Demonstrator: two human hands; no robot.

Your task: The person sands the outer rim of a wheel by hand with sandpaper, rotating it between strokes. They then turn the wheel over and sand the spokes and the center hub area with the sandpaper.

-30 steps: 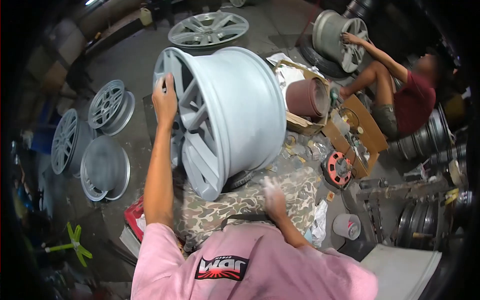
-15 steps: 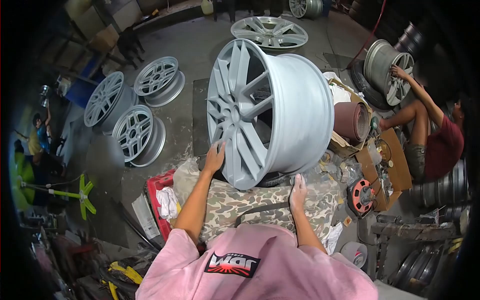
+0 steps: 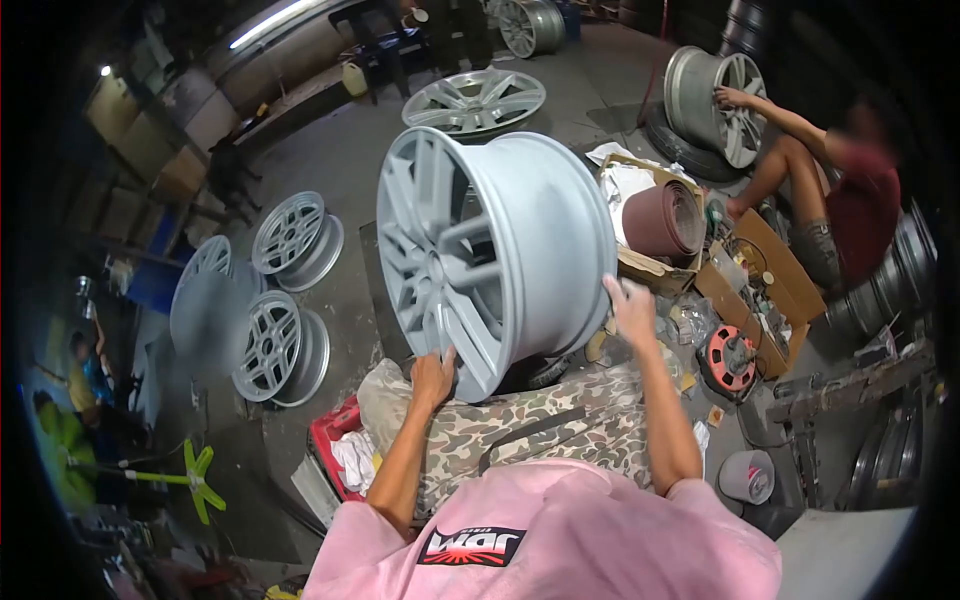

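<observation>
A large grey-primed wheel rim (image 3: 555,230) stands upright and slightly tilted before me, its spoked face turned to the left. At the lower edge of that face, my left hand (image 3: 432,380) holds the rim near a spoke, fingertips against it. My right hand (image 3: 632,312) is at the rear lip on the right side, thumb and forefinger at the edge; part of its grip is hidden. Camouflage cloth (image 3: 540,425) covers what lies over my lap, below the rim. The rim's underside and what supports it are mostly hidden.
Several silver rims (image 3: 288,240) lie on the left floor, and another rim (image 3: 475,100) lies behind. To the right are a brown abrasive roll (image 3: 665,220), a cardboard box (image 3: 775,270) and a red reel (image 3: 728,362). Beyond, a seated person (image 3: 850,200) touches another rim (image 3: 690,95).
My right hand has moved from the rim's bottom up to its right rear lip. The rim's spokes have turned, and my left hand stays at the lower face. The view has shifted.
</observation>
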